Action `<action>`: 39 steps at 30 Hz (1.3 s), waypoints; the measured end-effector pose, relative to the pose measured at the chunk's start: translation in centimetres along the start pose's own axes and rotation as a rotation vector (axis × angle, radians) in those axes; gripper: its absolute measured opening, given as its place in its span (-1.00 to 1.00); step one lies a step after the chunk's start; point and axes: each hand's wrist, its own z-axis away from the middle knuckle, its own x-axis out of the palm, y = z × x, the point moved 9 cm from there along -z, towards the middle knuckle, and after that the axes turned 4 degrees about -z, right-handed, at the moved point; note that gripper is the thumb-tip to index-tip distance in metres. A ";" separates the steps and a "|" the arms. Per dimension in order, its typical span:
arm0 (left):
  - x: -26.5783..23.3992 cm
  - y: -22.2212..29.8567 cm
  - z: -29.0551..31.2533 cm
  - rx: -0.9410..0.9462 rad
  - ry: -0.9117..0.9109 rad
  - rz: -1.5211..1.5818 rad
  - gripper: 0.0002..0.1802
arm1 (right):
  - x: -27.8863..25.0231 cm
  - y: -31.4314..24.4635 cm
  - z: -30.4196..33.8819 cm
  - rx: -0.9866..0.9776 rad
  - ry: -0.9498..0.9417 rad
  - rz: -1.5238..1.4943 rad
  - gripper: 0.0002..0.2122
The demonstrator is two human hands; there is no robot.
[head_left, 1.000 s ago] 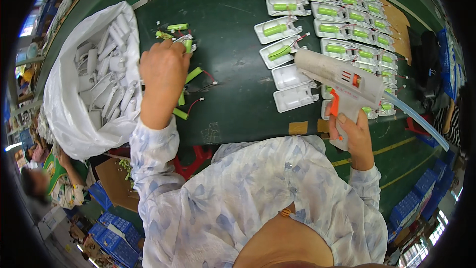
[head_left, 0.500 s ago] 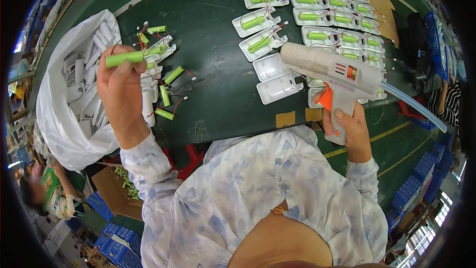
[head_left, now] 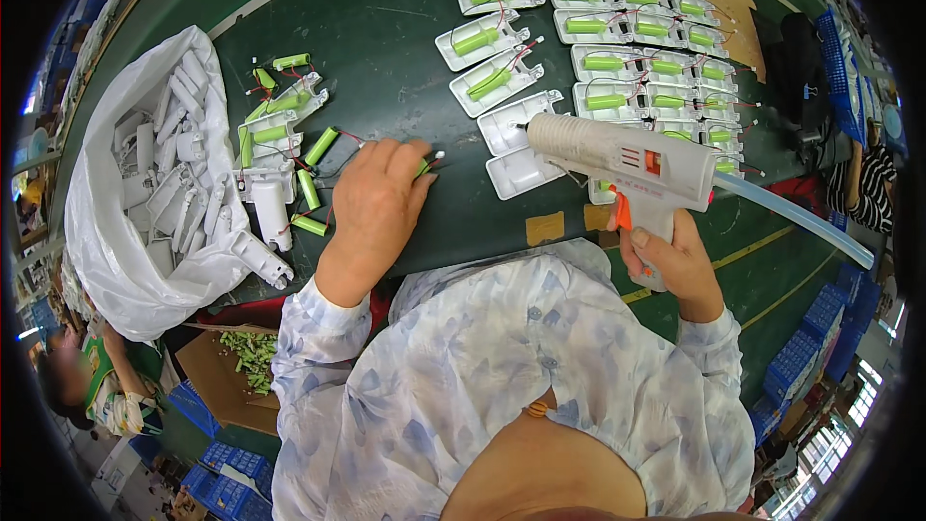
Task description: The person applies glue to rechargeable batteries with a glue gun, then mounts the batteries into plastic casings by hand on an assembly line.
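My right hand (head_left: 675,256) grips a white hot glue gun (head_left: 617,154) with an orange trigger and a clear glue stick in its back. Its dark nozzle tip is over a white plastic shell (head_left: 506,133), and another bare shell (head_left: 521,174) lies just nearer. Over the table's middle, my left hand (head_left: 376,212) is closed around a green battery cell (head_left: 422,168); only a bit of green and its white plug show past the fingers. Loose green cells with wires (head_left: 322,147) lie left of that hand, some on white shells (head_left: 280,133).
Rows of white shells holding green cells (head_left: 603,64) cover the far right of the table (head_left: 386,58). A white plastic bag (head_left: 106,232) of shells stands at the left. Below it is a cardboard box (head_left: 207,386) of green pieces. Another person (head_left: 106,367) is at the lower left.
My left hand has come down and right from beside the bag with the green battery cell. The glue gun has shifted slightly left, bringing its nozzle over a bare shell.
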 end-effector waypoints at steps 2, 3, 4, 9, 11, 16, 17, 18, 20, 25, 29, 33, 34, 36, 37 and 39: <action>0.4 0.9 -0.1 0.127 0.007 -0.011 -0.81 | -0.2 0.0 0.1 0.001 0.008 -0.013 -0.66; 0.4 0.9 -0.2 0.129 0.004 -0.011 -0.81 | -0.3 0.0 0.2 0.003 0.014 -0.025 -0.67; 0.6 0.9 -0.3 0.142 -0.027 0.010 -0.83 | -0.4 0.2 0.3 0.003 0.016 -0.028 -0.67; 0.8 2.2 -3.8 0.160 -0.024 0.267 -0.89 | -0.4 0.1 0.4 -0.061 0.026 -0.076 -0.60; 1.1 3.7 -5.7 0.245 0.076 0.296 -0.89 | -0.3 0.0 0.6 -0.065 0.032 -0.086 -0.58; 4.3 6.1 -7.9 0.328 0.099 0.190 -0.89 | -0.3 -0.2 1.0 -0.094 0.046 -0.134 -0.57; 5.2 6.2 -8.0 0.344 0.071 0.123 -0.87 | -0.2 -0.2 1.0 -0.103 0.040 -0.132 -0.56; 5.8 6.4 -7.9 0.360 0.044 0.056 -0.85 | -0.2 -0.2 1.0 -0.111 0.033 -0.130 -0.54; 6.0 6.4 -7.7 0.359 0.050 0.048 -0.83 | -0.1 -0.1 1.1 -0.111 0.033 -0.144 -0.56; 1.9 6.2 -6.8 0.313 0.170 0.113 -0.81 | -0.3 0.2 0.9 -0.107 0.056 -0.166 -0.60; -1.8 2.4 -4.3 0.157 0.062 -0.001 -0.76 | -0.7 0.4 0.4 -0.124 0.104 -0.152 -0.62; -4.0 -0.9 -1.6 -0.044 -0.053 -0.226 -0.74 | -0.6 0.7 0.1 -0.090 0.084 -0.121 -0.60; -4.0 -1.5 -0.9 -0.064 -0.068 -0.283 -0.75 | -0.5 0.7 0.3 -0.091 0.083 -0.120 -0.60; -3.6 -3.1 0.3 -0.087 -0.085 -0.337 -0.76 | -0.3 0.5 0.9 -0.103 0.099 -0.151 -0.60; -2.7 -4.2 0.9 -0.100 -0.116 -0.351 -0.78 | -0.3 0.5 0.9 -0.100 0.100 -0.151 -0.60; -1.9 -5.0 1.4 -0.110 -0.142 -0.363 -0.79 | -0.1 0.7 1.2 -0.078 0.109 -0.160 -0.60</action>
